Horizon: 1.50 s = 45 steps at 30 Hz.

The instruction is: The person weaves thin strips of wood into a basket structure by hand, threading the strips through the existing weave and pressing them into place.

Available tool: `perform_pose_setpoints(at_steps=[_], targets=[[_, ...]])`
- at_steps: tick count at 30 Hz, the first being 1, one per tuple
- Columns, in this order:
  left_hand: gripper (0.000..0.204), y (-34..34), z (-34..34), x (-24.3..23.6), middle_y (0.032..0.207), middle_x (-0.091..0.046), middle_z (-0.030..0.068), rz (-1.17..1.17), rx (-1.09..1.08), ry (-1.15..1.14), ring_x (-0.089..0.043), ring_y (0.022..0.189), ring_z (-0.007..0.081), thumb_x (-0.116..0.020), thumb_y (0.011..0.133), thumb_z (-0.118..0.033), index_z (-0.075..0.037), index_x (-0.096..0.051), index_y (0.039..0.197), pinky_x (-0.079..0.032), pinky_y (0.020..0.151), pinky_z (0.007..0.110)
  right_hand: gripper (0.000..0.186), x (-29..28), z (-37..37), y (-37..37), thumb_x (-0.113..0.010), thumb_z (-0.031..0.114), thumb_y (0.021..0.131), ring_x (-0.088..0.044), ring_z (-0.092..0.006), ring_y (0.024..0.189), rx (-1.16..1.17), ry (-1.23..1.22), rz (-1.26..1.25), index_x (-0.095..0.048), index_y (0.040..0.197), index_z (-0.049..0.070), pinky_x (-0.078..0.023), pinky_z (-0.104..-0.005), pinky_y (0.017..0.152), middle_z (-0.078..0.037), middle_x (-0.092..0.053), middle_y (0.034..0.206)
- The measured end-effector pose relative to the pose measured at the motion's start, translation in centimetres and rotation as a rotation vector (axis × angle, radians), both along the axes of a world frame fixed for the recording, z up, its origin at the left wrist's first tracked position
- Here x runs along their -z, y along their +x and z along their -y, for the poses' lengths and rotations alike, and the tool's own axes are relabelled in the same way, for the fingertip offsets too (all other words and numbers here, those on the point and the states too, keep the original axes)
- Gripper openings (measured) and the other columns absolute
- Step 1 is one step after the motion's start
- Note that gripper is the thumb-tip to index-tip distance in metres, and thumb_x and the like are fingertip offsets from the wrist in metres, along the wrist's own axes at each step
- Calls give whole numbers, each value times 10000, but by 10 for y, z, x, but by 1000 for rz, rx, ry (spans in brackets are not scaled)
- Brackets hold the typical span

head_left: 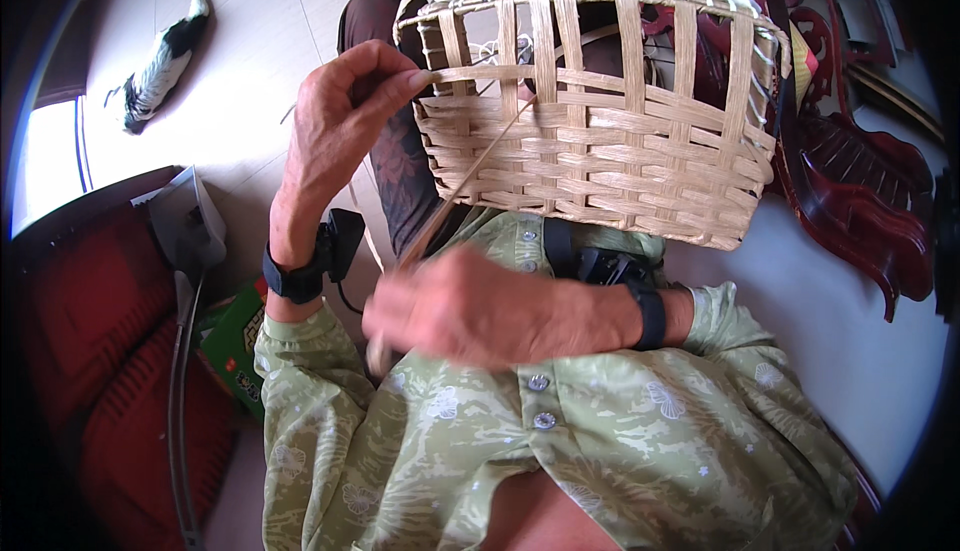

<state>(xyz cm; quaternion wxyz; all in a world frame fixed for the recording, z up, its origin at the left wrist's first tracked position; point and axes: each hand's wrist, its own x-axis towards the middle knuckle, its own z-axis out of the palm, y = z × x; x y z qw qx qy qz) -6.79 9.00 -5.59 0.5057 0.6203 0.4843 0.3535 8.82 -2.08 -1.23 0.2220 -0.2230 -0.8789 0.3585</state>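
A half-woven basket [600, 156] of flat tan strips rests tilted on my lap, its lower rows dense and its upper uprights bare beneath a rim bound in white. My left hand [350, 106] is closed at the basket's left edge, thumb and forefinger pinching a woven strip there. From the weave a loose weaving strip [465, 186] runs down to the left into my right hand [450, 306]. That hand is smeared by motion in front of my shirt, with the strip in its fingers and a tail showing below them.
Dark red carved wooden furniture [850, 181] stands close on the right. To the left are a dark red seat [130, 371], a long-handled dustpan [190, 216] and a green box [235, 346]. A black-and-white shape [165, 61], perhaps an animal, lies on the tiled floor.
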Motion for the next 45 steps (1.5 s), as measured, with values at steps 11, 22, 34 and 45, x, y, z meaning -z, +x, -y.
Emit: perform_pose_setpoints(at_steps=[11,22,34,45], targets=[[85,-2,6,-1,765,-623,-10,-3,56,-42,-525,707,56,-668,926,-77,-6,-678,972,-442,636,227,167,-8,-50,35,-659,107,938,-708,-209,775,713,114,37,-647,1091,39,-584,-322,605,-113,-705,925],[62,3,6,-4,804,-645,2,28,139,50,-566,733,64,-721,897,-61,-13,-684,909,-472,664,232,98,0,-63,36,-701,132,891,-672,-288,721,826,120,104,-624,869,75,-536,-393,599,-75,-625,797],[361,18,-18,11,851,-679,26,298,190,-401,-667,630,106,-540,1043,-351,-25,-629,1171,-483,547,216,157,12,-75,40,-661,10,855,-645,-336,679,956,200,89,-506,846,35,-529,-430,592,-130,-610,760],[205,15,-18,-5,614,-585,-30,289,389,-533,-484,396,45,-722,937,-235,-58,-647,864,-345,376,205,143,1,-65,47,-677,60,849,-658,-334,643,995,135,265,-536,868,48,-532,-422,564,-131,-636,743]])
